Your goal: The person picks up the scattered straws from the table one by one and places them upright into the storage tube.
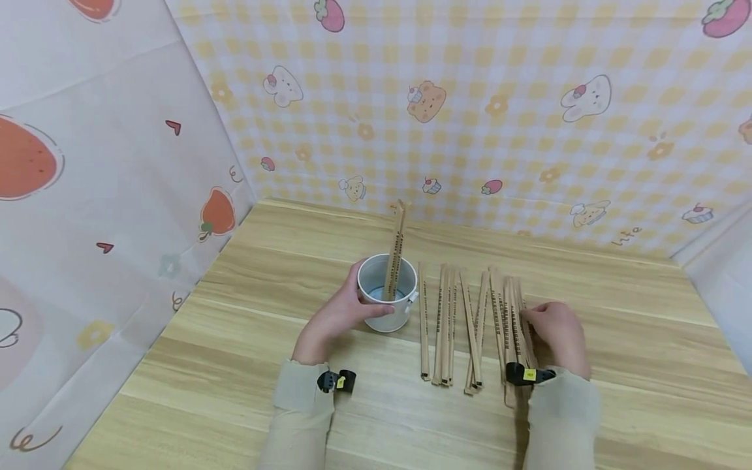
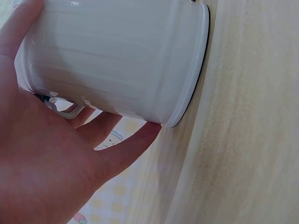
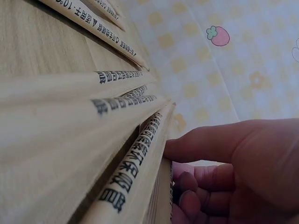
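The left hand (image 1: 344, 308) curls round the pail (image 1: 385, 322). Right of it, straws (image 1: 440, 320) lie on the desk (image 1: 411, 421); some stand inside it. The right hand (image 1: 555, 326) seems to pinch at the farthest ones. They look light and stiff; best held by the middle.

Free tabletop (image 1: 405, 424) nearside, straws (image 1: 474, 339) beside bucket (image 1: 386, 322)

Wood-grain table (image 1: 223, 339); yellow-checked cloth (image 1: 499, 52) behind, printed with cartoon animals (image 1: 427, 102), strawberries (image 1: 330, 15); white fruit-print cloth (image 1: 123, 189) at left.
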Demonstrator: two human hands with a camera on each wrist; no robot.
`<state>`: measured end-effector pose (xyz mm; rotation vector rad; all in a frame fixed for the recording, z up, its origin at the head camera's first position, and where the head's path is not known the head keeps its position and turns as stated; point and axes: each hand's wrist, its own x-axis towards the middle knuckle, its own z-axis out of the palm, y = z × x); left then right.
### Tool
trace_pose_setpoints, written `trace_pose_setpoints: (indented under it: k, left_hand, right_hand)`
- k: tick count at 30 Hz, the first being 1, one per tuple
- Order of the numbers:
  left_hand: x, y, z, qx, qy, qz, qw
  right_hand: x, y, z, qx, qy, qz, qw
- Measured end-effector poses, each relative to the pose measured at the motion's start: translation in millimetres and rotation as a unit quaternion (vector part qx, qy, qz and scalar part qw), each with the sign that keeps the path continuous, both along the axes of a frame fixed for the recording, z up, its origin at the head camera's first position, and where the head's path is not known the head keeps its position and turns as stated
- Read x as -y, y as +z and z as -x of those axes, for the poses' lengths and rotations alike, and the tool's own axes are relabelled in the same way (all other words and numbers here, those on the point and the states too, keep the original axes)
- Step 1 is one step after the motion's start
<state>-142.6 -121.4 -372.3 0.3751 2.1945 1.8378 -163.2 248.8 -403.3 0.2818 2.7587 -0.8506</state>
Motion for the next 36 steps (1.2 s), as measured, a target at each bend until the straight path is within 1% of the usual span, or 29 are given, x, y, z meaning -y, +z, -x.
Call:
trace_pose_setpoints:
  k: [7, 12, 15, 19, 22, 25, 29, 33, 36]
  left_hand:
    - [0.1, -0.3, 0.1, 0.0, 0.002, 0.0, 1.0]
    - [0.3, 1.3, 1.0, -0.007, 0.003, 0.0, 1.0]
    - [0.1, 1.3, 0.4, -0.008, 0.001, -0.002, 1.0]
    - [-0.1, 0.8, -1.0, -0.005, -0.005, 0.0, 1.0]
    - [0.3, 0.0, -1.6, -0.003, -0.003, 0.003, 1.0]
    - [0.8, -1.1, -1.9, -0.005, -0.001, 0.0, 1.0]
    - [0.9, -1.6, -1.7, -0.009, -0.003, -0.002, 1.0]
    - [0.3, -0.3, -1.9, -0.009, -0.002, 0.003, 1.0]
    - [-0.6, 0.8, -1.9, -0.008, -0.001, 0.008, 0.9999]
  right_hand:
    - [-0.4, -0.1, 2.2, 0.018, 0.001, 0.011, 1.0]
    - [-2.0, 2.2, 2.8, 0.01, -0.001, 0.027, 1.0]
    - [-3.8, 3.4, 1.6, 0.003, -0.006, 0.028, 1.0]
    - [-4.3, 6.5, -1.3, -0.024, -0.017, 0.017, 0.999]
    - [-2.1, 12.0, -1.8, -0.065, -0.026, 0.017, 0.997]
    - [2.0, 18.8, -0.5, -0.113, -0.041, 0.028, 0.992]
    - [9.2, 31.1, 0.3, -0.17, -0.07, 0.054, 0.981]
    - [17.8, 52.8, -3.4, -0.211, -0.108, 0.085, 0.968]
    - [23.5, 69.0, -7.4, -0.225, -0.139, 0.107, 0.958]
